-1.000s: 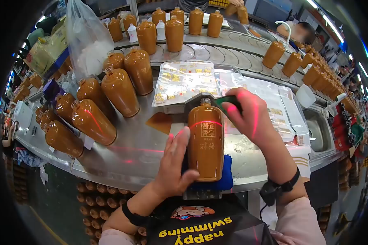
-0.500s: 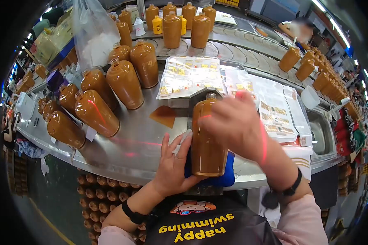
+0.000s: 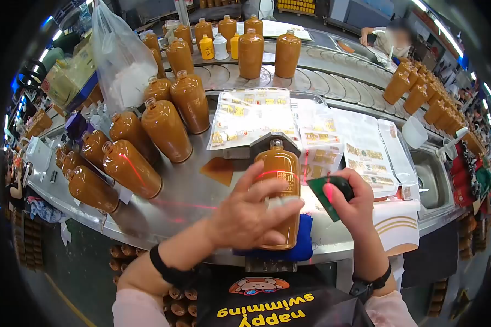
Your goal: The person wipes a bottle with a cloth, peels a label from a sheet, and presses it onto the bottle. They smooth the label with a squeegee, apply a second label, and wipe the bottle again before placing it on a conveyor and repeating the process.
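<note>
A glossy brown bottle (image 3: 277, 163) lies in front of me, its neck within a dark angled holder (image 3: 259, 143) and its base over a blue cloth (image 3: 305, 240). Gold characters (image 3: 285, 182) now show on its upper body. Across the lower part of the bottle reaches my left hand (image 3: 251, 210), open with fingers spread and something white wrapped on one finger. My right hand (image 3: 354, 199), just right of the bottle, is closed around a green scraper (image 3: 324, 197) with a flat, angled blade. A red laser line falls over the bottle and my right thumb.
Several brown bottles (image 3: 166, 131) stand at the left, beside a plastic bag (image 3: 123, 60). Sheets of gold decals (image 3: 253, 111) lie behind the holder and to the right. Farther back runs a conveyor (image 3: 322, 82) with more bottles; a sink (image 3: 433, 185) is at the right.
My right hand has moved off the bottle to the right, showing the green scraper. My left hand has come up from beside the bottle to across its front. Gold characters are now visible.
</note>
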`<action>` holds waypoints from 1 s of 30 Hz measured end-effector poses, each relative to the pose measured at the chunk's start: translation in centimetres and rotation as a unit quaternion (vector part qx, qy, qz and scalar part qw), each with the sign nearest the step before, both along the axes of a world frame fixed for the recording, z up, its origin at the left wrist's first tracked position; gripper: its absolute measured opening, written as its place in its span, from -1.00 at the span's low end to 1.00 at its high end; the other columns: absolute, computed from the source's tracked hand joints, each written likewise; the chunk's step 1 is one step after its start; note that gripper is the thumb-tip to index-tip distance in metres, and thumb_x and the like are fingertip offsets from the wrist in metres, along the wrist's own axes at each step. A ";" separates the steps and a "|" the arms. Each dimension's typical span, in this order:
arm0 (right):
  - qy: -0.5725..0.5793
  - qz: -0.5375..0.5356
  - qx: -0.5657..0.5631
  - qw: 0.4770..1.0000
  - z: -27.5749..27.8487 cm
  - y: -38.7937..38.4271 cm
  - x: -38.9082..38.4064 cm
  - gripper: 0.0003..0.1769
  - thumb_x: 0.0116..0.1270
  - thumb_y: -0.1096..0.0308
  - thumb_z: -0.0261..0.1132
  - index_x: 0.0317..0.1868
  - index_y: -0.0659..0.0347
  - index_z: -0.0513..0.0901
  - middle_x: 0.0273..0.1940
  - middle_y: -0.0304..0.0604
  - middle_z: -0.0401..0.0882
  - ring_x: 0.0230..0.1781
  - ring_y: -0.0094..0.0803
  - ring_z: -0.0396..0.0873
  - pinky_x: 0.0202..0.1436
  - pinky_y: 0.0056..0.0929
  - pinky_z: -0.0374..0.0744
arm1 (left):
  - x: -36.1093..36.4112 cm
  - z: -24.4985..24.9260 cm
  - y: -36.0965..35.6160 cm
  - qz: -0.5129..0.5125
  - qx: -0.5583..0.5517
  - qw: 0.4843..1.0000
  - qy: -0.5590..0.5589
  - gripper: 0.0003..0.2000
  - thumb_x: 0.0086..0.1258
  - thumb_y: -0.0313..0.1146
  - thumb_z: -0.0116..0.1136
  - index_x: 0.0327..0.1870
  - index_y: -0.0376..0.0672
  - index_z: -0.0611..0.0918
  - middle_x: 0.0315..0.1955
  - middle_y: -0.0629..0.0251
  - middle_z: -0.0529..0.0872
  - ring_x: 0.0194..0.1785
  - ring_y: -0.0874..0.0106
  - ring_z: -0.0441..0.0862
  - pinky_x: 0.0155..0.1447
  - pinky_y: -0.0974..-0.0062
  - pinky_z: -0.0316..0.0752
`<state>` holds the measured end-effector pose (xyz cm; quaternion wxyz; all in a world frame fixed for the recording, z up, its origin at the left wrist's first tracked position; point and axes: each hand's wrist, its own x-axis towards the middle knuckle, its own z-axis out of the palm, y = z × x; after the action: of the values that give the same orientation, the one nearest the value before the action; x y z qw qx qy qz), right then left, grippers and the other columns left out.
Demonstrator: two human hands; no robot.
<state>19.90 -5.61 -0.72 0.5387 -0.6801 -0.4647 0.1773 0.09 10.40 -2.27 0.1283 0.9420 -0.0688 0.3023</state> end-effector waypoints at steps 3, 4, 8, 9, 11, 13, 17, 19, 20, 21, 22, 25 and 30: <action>-0.047 0.127 -0.050 0.990 2.0 -0.6 0.3 -0.82 0.21 0.40 0.42 -0.23 0.26 0.63 -0.42 -0.30 0.59 -0.41 -0.63 0.51 -0.34 -0.59 0.45 | 2.8 0.8 3.0 0.015 -0.006 1.000 0.000 -0.51 0.51 0.07 -0.03 0.19 -0.11 0.63 -0.05 0.24 0.71 0.25 0.25 0.45 0.52 0.04 0.04; -0.089 0.197 -0.053 0.975 3.1 0.1 0.1 -0.81 0.18 0.40 0.44 -0.22 0.25 0.64 -0.42 -0.20 0.58 -0.42 -0.46 0.55 -0.33 -0.49 0.48 | 3.3 0.9 3.6 0.029 -0.009 1.000 0.004 -0.54 0.54 0.02 -0.04 0.17 -0.14 0.64 0.00 0.20 0.71 0.23 0.24 0.45 0.51 0.09 0.09; -0.198 0.210 0.010 0.957 2.4 6.4 0.4 -0.81 0.17 0.38 0.42 -0.23 0.23 0.65 -0.35 -0.05 0.62 -0.33 -0.10 0.62 -0.27 -0.26 0.54 | 3.9 -0.7 3.5 0.145 -0.206 0.961 -0.110 -0.65 0.54 -0.21 -0.02 0.13 -0.24 0.63 -0.08 0.09 0.71 0.14 0.22 0.53 0.29 0.35 0.39; -0.228 0.119 0.056 0.965 1.7 7.8 0.7 -0.81 0.16 0.38 0.42 -0.23 0.22 0.65 -0.35 -0.05 0.61 -0.32 -0.09 0.62 -0.27 -0.25 0.53 | 3.8 -1.2 3.1 0.147 -0.330 0.929 -0.081 -0.65 0.55 -0.19 -0.02 0.13 -0.24 0.63 -0.06 0.10 0.71 0.13 0.25 0.55 0.28 0.36 0.40; -0.481 0.082 0.077 0.869 4.3 7.0 -0.6 -0.82 0.13 0.41 0.41 -0.24 0.14 0.65 -0.37 -0.10 0.54 -0.29 -0.10 0.59 -0.24 -0.18 0.51 | 3.5 -3.0 3.5 0.151 -0.557 0.816 -0.038 -0.64 0.56 -0.17 -0.03 0.12 -0.24 0.63 -0.03 0.11 0.71 0.09 0.31 0.58 0.26 0.37 0.42; -0.315 0.302 0.039 0.899 4.8 6.0 -2.6 -0.82 0.12 0.41 0.42 -0.25 0.13 0.64 -0.37 -0.12 0.56 -0.31 -0.07 0.59 -0.22 -0.17 0.51 | 4.0 -4.0 5.0 0.070 -0.644 0.761 0.021 -0.53 0.63 -0.02 -0.16 0.14 -0.27 0.60 -0.01 0.19 0.70 0.09 0.44 0.59 0.23 0.39 0.47; -0.256 0.025 0.020 0.966 2.2 7.2 -0.5 -0.83 0.19 0.43 0.41 -0.25 0.23 0.60 -0.42 -0.12 0.55 -0.45 -0.28 0.53 -0.30 -0.40 0.47 | 7.5 -3.2 6.2 -0.070 -0.861 0.491 0.114 -0.61 0.49 0.02 0.08 -0.02 -0.18 0.62 -0.21 0.22 0.75 -0.22 0.43 0.73 -0.03 0.38 0.66; -0.240 0.030 0.030 0.970 3.6 5.3 -0.3 -0.87 0.23 0.49 0.37 -0.27 0.27 0.57 -0.45 -0.18 0.48 -0.46 -0.46 0.43 -0.33 -0.51 0.41 | 8.2 -2.6 6.3 -0.051 -0.823 0.550 0.136 -0.74 0.37 -0.11 0.19 -0.16 -0.12 0.65 -0.37 0.28 0.76 -0.40 0.46 0.72 -0.23 0.41 0.64; -0.222 0.045 0.034 0.973 2.7 4.2 0.5 -0.88 0.25 0.51 0.35 -0.25 0.27 0.56 -0.43 -0.24 0.46 -0.44 -0.53 0.40 -0.32 -0.56 0.40 | 9.1 -3.4 7.0 -0.077 -0.821 0.545 0.154 -0.80 0.33 -0.18 0.19 -0.29 -0.12 0.67 -0.43 0.28 0.76 -0.43 0.48 0.71 -0.28 0.42 0.62; -0.204 0.057 0.034 0.977 2.1 3.4 0.9 -0.88 0.27 0.53 0.34 -0.24 0.27 0.55 -0.41 -0.30 0.43 -0.42 -0.60 0.37 -0.31 -0.61 0.38 | 8.6 -3.4 7.2 -0.071 -0.829 0.536 0.140 -0.81 0.33 -0.20 0.19 -0.32 -0.12 0.67 -0.45 0.28 0.75 -0.44 0.47 0.71 -0.29 0.43 0.62; -0.143 0.063 0.041 0.987 2.2 2.6 0.4 -0.88 0.30 0.52 0.33 -0.21 0.28 0.55 -0.38 -0.34 0.44 -0.40 -0.64 0.36 -0.30 -0.64 0.37 | 8.1 -3.3 6.8 -0.065 -0.838 0.526 0.129 -0.82 0.33 -0.22 0.18 -0.35 -0.13 0.67 -0.47 0.29 0.75 -0.44 0.47 0.70 -0.29 0.44 0.61; -0.027 0.041 0.079 0.996 1.7 1.0 0.8 -0.80 0.36 0.48 0.34 -0.06 0.30 0.54 -0.25 -0.37 0.49 -0.29 -0.68 0.41 -0.19 -0.72 0.40 | 4.1 -1.3 5.0 -0.033 -0.845 0.533 0.024 -0.78 0.36 -0.20 0.19 -0.35 -0.16 0.70 -0.45 0.31 0.74 -0.47 0.48 0.66 -0.36 0.50 0.55; -0.004 0.017 0.075 0.997 2.2 1.7 2.4 -0.75 0.42 0.39 0.30 0.03 0.30 0.54 -0.15 -0.28 0.52 -0.14 -0.58 0.46 -0.01 -0.61 0.46 | -10.0 3.9 4.1 0.149 -0.642 0.723 -0.208 -0.74 0.45 -0.31 0.12 -0.06 -0.32 0.69 -0.15 0.19 0.74 -0.06 0.44 0.69 0.09 0.51 0.54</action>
<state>22.35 -3.88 1.45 0.5835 -0.6305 -0.4900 0.1481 -9.90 14.48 1.65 0.6380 0.5463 0.2580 0.4775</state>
